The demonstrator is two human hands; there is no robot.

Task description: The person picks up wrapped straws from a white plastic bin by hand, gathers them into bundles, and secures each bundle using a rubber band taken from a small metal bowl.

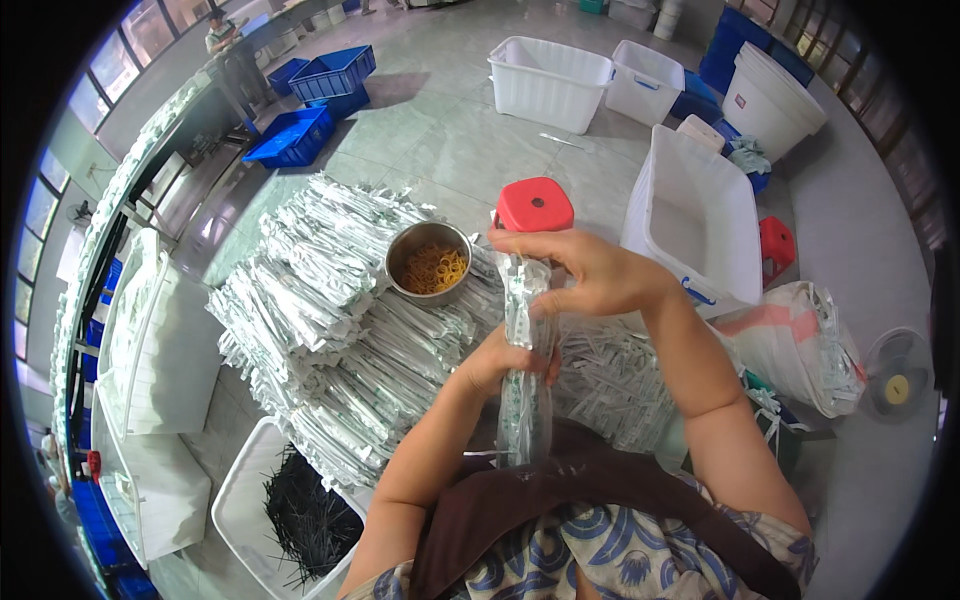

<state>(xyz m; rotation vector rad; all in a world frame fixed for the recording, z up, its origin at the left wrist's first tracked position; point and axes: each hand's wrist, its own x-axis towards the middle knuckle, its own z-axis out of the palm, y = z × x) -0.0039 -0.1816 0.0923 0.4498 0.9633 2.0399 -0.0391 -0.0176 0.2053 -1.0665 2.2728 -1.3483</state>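
A bundle of long, thin clear-and-white packets (522, 405) stands upright in front of my body. My left hand (497, 357) is wrapped round its middle. Higher up, my right hand (590, 268) closes on the top end, thumb on the near side and fingers over the far side. Left of my hands lies a big pile of similar bundled packets (300, 290). On that pile sits a metal bowl (392, 262) holding yellow rubber bands (432, 270). Loose packets (615, 385) are heaped to the right, under my right forearm.
A red stool (536, 203) stands just beyond my hands. White bins (690, 240) are at the right, beside a woven sack (795, 345). Black thin sticks (305, 520) fill a white tub at lower left. Blue crates (290, 137) and another person (228, 50) are farther off.
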